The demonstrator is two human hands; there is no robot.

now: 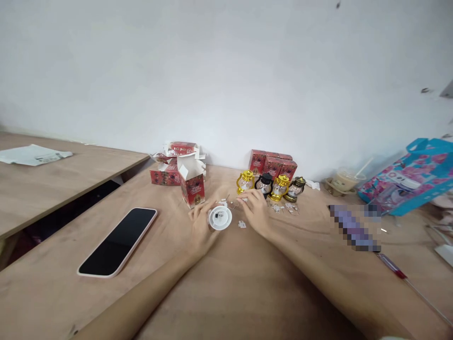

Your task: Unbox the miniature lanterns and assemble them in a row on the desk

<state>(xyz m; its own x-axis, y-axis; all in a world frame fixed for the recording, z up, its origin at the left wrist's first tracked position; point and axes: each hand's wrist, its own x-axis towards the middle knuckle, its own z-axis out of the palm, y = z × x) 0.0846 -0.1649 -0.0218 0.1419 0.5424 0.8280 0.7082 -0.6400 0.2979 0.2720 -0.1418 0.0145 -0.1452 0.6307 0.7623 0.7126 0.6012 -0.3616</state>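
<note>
My left hand (203, 226) grips a white round base (225, 224) from its left side. The base's underside faces up, with a small dark part in a recess near its middle; whatever sits below it is hidden. To the right, my right hand (255, 213) has its thumb and fingertips brought together above the table, apart from the base. Something small and pale shows at those fingertips, too small to name. Between the hands lies a small white cut piece (242, 224). More small white pieces (283, 208) with thin wires are scattered in front of several mini lanterns (279, 188).
An open red box (193, 189) stands behind my left hand, near more red boxes (164, 175). Closed red boxes (272, 165) stand by the wall. A phone (118, 242) lies left; a screwdriver (392, 266), drink cup (348, 179) and blue floral bag (410, 174) are right.
</note>
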